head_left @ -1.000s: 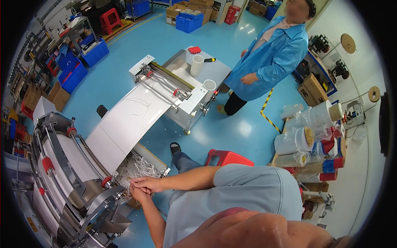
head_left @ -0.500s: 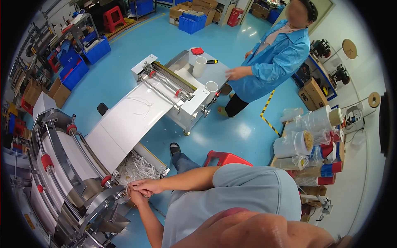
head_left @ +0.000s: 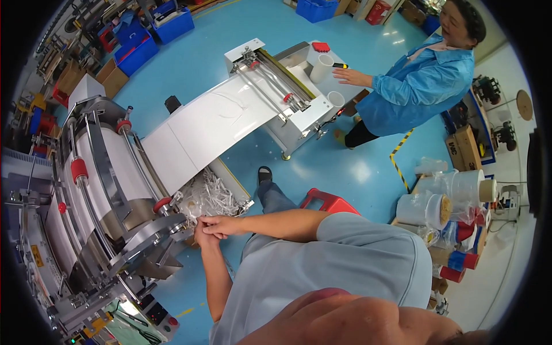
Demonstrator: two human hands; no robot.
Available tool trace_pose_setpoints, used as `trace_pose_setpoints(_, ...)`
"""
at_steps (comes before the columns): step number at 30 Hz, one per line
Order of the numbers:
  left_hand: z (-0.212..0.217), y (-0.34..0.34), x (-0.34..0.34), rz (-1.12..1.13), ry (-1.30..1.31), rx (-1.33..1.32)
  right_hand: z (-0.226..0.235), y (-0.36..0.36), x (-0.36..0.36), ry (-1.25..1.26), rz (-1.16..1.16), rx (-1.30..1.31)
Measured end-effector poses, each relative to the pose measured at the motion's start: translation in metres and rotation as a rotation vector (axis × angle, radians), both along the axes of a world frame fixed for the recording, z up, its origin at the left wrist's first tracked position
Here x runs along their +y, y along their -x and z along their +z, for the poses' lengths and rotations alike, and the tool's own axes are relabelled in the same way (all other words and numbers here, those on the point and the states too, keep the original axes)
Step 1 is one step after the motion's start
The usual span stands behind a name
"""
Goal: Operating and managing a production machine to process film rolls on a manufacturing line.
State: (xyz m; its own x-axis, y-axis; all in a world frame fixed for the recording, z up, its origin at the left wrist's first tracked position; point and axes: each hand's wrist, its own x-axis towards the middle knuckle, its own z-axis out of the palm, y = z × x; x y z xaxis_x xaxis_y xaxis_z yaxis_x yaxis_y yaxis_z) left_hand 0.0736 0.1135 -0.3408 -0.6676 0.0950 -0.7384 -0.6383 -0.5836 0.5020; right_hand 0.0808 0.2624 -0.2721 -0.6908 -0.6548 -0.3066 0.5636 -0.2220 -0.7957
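Note:
My left hand (head_left: 205, 233) and my right hand (head_left: 225, 226) meet beside the near end of a roller machine (head_left: 127, 248). The fingers of my right hand curl over the left one; whatever they may hold is hidden. Just beyond them lies a box of crumpled clear and white strip scraps (head_left: 208, 195). A wide white sheet (head_left: 201, 132) runs from this machine up to a smaller roller unit (head_left: 276, 86), with thin loose strips on top.
Across the smaller unit stands a co-worker in a blue coat (head_left: 422, 86), one hand near a white tube (head_left: 321, 69) and a yellow-black handle (head_left: 341, 65). A red stool (head_left: 328, 202) stands by my leg. Wrapped rolls (head_left: 422, 208) are stacked at right.
The view has shifted, so the scene sits further right. The co-worker's outstretched hand has moved toward the yellow-black handle. My hands remain together by the machine.

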Motion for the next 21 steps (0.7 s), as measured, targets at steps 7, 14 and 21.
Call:
trace_pose_setpoints(7,0.046,-0.008,0.018,0.073,-0.058,0.015,0.010,0.006,0.005,0.367,-0.113,-0.358)
trace_pose_setpoints(14,0.020,-0.007,0.013,0.122,-0.040,0.081,0.004,0.009,0.003,0.423,-0.104,-0.396)
trace_pose_setpoints(21,0.023,-0.005,0.017,0.206,0.321,0.110,0.010,0.007,0.008,0.339,-0.047,-0.367)
